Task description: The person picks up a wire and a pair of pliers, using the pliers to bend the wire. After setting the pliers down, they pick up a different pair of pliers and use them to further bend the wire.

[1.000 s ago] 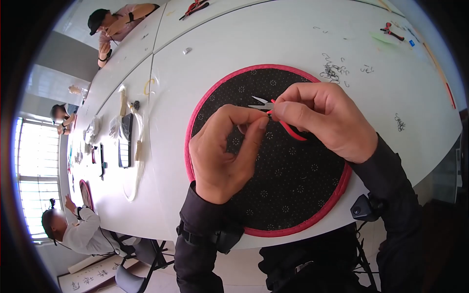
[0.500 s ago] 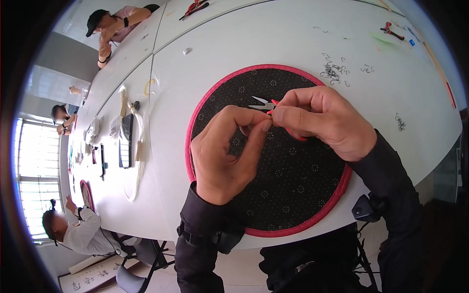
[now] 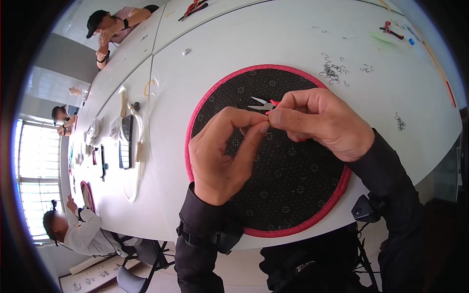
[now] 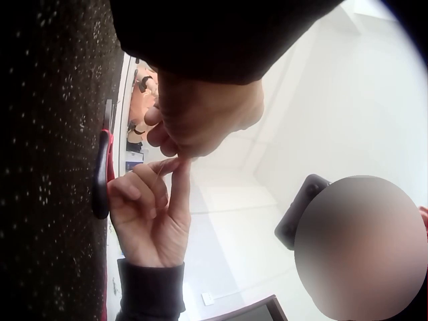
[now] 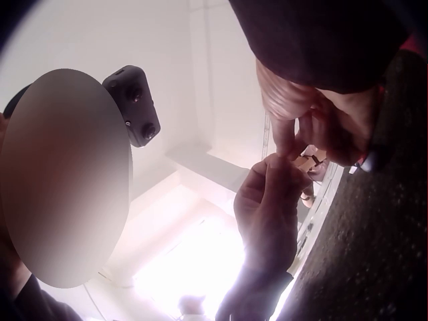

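Note:
Over a round black mat [image 3: 273, 195] with red edging, my two hands meet fingertip to fingertip. My left hand [image 3: 222, 156] pinches something tiny between thumb and index finger, mostly hidden by the fingertips; I cannot tell its kind. My right hand [image 3: 322, 122] pinches at the same spot, thumb against index finger, other fingers curled in. A thin line [image 4: 160, 172] shows by the right hand's fingers in the left wrist view. Pliers [image 3: 264, 106] with red handles lie on the mat beneath the right hand, jaws apart and pointing left, handles partly covered.
Small dark wire hooks [image 3: 331, 73] lie heaped beyond the mat, with another small cluster [image 3: 400, 122] to the right. More pliers [image 3: 391, 30] lie at the far right and others [image 3: 194, 9] at the far edge. Phone-like black slab [image 3: 126, 141] and clear strands [image 3: 139, 176] lie left. People sit around the table.
My right hand has shifted slightly down and left, covering more of the red plier handle. The fingertips of both hands stay together. The person across the table has moved their hands a little.

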`<state>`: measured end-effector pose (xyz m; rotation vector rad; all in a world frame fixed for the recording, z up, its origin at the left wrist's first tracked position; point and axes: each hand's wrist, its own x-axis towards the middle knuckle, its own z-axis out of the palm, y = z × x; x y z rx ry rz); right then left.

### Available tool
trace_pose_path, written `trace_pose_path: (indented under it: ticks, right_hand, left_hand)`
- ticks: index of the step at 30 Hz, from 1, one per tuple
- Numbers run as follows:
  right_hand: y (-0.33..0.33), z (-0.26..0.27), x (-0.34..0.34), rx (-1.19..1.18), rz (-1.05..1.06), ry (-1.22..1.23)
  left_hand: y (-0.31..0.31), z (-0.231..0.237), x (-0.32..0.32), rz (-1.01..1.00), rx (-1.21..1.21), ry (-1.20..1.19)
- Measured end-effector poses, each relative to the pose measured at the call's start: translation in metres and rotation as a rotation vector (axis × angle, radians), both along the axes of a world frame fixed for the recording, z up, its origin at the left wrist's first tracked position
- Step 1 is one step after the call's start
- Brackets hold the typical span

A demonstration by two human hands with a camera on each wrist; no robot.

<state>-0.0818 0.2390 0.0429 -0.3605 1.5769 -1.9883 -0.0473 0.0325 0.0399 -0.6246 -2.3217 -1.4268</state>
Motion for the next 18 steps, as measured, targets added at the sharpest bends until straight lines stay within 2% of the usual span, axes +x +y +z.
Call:
trace_pose_path:
  ticks: [5,11,17,18]
  right_hand:
    - [0.002,0.009,0.000,-0.027,0.012,-0.041]
    - [-0.008,0.003,0.007,0.066,-0.180,0.205]
    - [-0.006,0.016,0.012,0.220,-0.151,0.456]
    - [-0.007,0.014,0.013,0.179,-0.174,0.442]
  left_hand:
    - [0.002,0.000,0.001,0.023,0.050,-0.003]
    - [0.002,0.002,0.003,0.055,0.095,-0.017]
    - [0.003,0.006,0.006,0.110,0.189,-0.110]
    - [0.003,0.007,0.006,0.108,0.228,-0.132]
